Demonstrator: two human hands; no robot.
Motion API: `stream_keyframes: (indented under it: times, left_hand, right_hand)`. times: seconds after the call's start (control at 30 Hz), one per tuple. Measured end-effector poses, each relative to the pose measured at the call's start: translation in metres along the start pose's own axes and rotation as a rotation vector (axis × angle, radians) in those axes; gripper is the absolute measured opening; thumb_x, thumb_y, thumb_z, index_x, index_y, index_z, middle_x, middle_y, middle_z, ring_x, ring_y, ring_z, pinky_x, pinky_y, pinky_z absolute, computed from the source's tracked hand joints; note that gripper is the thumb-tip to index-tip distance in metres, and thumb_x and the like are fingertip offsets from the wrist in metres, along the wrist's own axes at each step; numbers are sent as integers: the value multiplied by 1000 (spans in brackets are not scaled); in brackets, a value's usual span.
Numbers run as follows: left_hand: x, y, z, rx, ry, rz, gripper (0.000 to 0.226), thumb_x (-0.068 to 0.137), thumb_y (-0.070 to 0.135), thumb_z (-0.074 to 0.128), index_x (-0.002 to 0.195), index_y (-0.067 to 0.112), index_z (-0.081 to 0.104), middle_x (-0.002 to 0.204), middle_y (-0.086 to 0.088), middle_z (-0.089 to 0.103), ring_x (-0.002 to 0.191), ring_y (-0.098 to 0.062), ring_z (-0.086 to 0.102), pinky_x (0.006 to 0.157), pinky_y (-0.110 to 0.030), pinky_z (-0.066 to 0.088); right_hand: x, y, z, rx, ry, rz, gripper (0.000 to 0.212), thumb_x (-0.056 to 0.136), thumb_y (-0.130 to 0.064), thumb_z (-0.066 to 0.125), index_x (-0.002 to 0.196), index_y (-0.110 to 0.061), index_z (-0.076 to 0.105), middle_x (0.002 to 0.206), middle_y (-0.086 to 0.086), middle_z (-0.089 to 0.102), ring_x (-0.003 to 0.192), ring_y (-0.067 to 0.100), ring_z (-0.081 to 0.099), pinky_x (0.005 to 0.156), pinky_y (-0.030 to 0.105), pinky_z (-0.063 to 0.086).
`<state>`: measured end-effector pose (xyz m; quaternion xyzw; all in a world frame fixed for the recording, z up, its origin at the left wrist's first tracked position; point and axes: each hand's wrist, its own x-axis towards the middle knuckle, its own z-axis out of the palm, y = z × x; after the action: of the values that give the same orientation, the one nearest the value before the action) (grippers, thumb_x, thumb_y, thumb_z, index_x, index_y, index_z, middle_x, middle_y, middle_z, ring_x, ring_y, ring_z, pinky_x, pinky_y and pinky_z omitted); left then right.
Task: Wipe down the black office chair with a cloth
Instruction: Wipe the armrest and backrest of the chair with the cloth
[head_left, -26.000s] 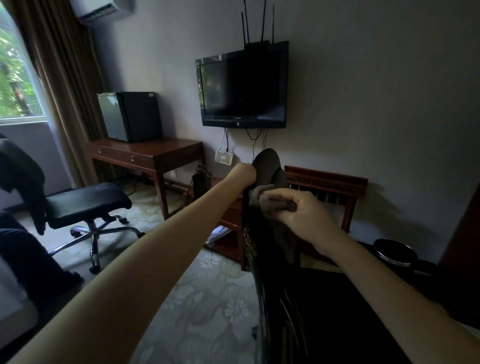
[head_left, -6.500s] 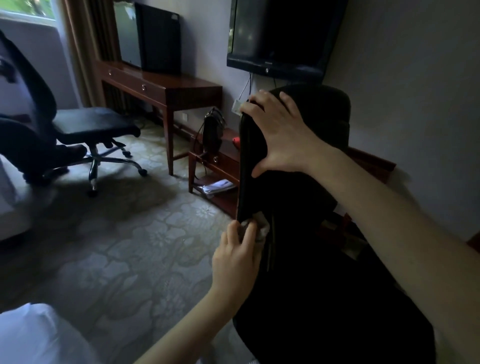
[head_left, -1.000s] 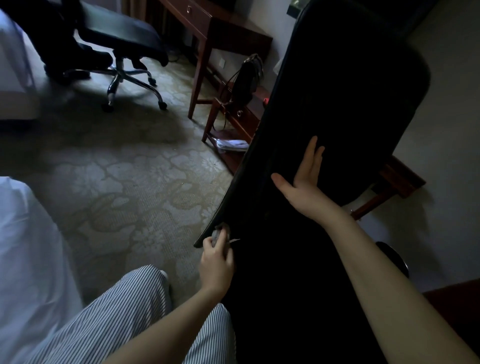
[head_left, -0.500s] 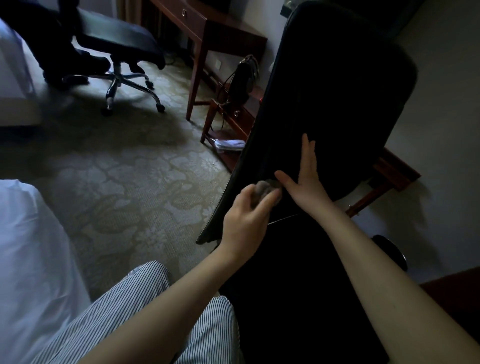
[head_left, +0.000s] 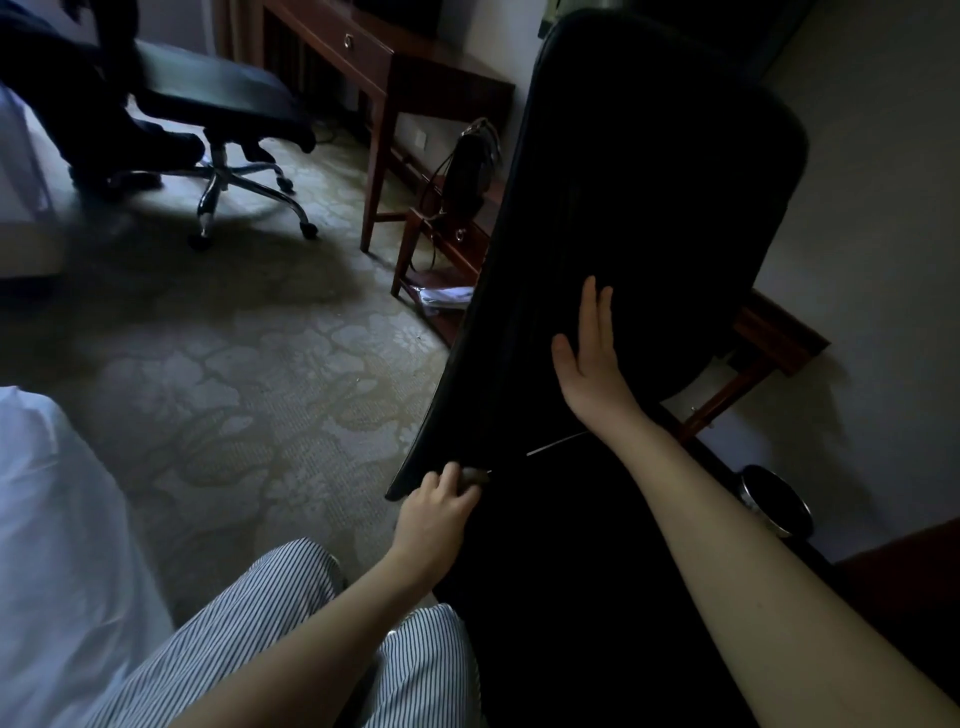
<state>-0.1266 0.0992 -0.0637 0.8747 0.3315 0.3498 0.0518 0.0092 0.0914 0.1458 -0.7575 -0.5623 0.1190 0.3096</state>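
The black office chair (head_left: 639, 208) fills the middle and the right of the view, its tall backrest tilted from about 7 o'clock up to 1 o'clock. The backrest's left edge runs down as a long dark line to a lower corner, and the left hand (head_left: 434, 512) sits at that corner. Its fingers (head_left: 441, 478) are curled round a small grey cloth (head_left: 474, 475), holding it against the bottom edge of the backrest where it meets the seat.

The right hand (head_left: 589, 353) lies flat on the face of the backrest, at about 1 o'clock from the left hand. Its fingers are straight and together, pointing to 12 o'clock, with the thumb spread toward 10 o'clock; they grasp nothing. The right forearm runs across the seat from 5 o'clock.

Patterned carpet (head_left: 234, 364) lies open at 9 o'clock of the chair's left edge. A white bed (head_left: 62, 519) borders the carpet at 8 o'clock, and a striped trouser leg (head_left: 249, 623) lies just beside the seat. A second chair (head_left: 223, 104) stands well apart at 10 o'clock, near a wooden surface (head_left: 395, 57). A round bin (head_left: 774, 501) stands near the wall at 4 o'clock.
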Motion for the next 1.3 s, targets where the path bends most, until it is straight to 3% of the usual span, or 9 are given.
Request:
stream_keyframes:
  times: [0.17, 0.33, 0.73, 0.87, 1.0, 1.07, 1.13, 1.23, 1.3]
  left_hand:
    - [10, 9, -27, -72, 176, 106, 25, 80, 22, 54, 104, 23, 60, 101, -8, 52, 67, -21, 54, 48, -28, 47]
    - [65, 29, -56, -98, 457, 156, 25, 86, 15, 61, 108, 25, 57, 103, -6, 47, 70, -21, 52, 60, -27, 46]
    - [16, -19, 8, -66, 251, 212, 34, 88, 15, 50, 118, 29, 56, 108, -7, 48, 71, -21, 54, 58, -30, 50]
    - [-13, -31, 18, -112, 97, 68, 34, 81, 23, 51, 114, 27, 57, 107, -4, 50, 71, -21, 56, 52, -32, 52]
    - [-35, -28, 14, -230, 131, -36, 28, 85, 25, 49, 112, 24, 57, 106, -6, 53, 75, -24, 58, 50, -31, 51]
    - [-38, -20, 11, -387, 177, -247, 30, 88, 28, 47, 117, 26, 56, 108, -7, 53, 82, -23, 59, 57, -29, 53]
    - [-34, -13, 8, -545, 229, -458, 32, 87, 30, 45, 119, 28, 53, 110, -7, 52, 88, -21, 60, 66, -29, 53]
    - [-20, 1, 4, -670, 288, -552, 33, 85, 31, 46, 117, 28, 54, 108, -6, 55, 93, -10, 56, 77, -18, 46]
    - [-6, 13, 2, -764, 307, -599, 36, 84, 29, 47, 118, 24, 58, 110, -1, 52, 98, -1, 51, 84, -6, 38]
  right_hand:
    - [2, -4, 3, -9, 32, -5, 65, 102, -27, 31, 146, -32, -17, 154, -3, -25, 143, 14, -16, 119, 41, 2]
    - [3, -2, 3, -49, 60, 17, 66, 101, -27, 33, 146, -30, -15, 155, -1, -23, 144, 17, -14, 118, 45, 4]
    - [5, 8, 10, 45, 91, -30, 65, 101, -26, 34, 147, -27, -13, 156, 1, -21, 143, 14, -13, 111, 28, -1]
    - [-1, 8, 31, 51, 268, -49, 60, 101, -26, 31, 149, -15, -2, 157, 10, -9, 145, 19, -5, 111, 21, -2]
    - [-29, 22, 70, 33, 406, -61, 65, 91, -32, 34, 146, -1, 19, 153, 20, 13, 142, 23, 12, 112, 12, 3]
    - [-45, 35, 85, 26, 392, -69, 68, 86, -34, 39, 144, 0, 24, 151, 20, 19, 139, 22, 17, 115, 22, 13]
    - [-52, 45, 93, -6, 388, -83, 74, 82, -34, 49, 142, 3, 26, 148, 23, 22, 138, 25, 19, 114, 22, 15]
    - [-53, 51, 102, -52, 390, -117, 88, 72, -18, 71, 141, 7, 23, 147, 29, 19, 137, 35, 18, 113, 15, 6]
    - [-51, 52, 108, -99, 384, -125, 99, 67, -15, 78, 141, 6, 17, 147, 32, 15, 136, 41, 17, 115, 24, 7]
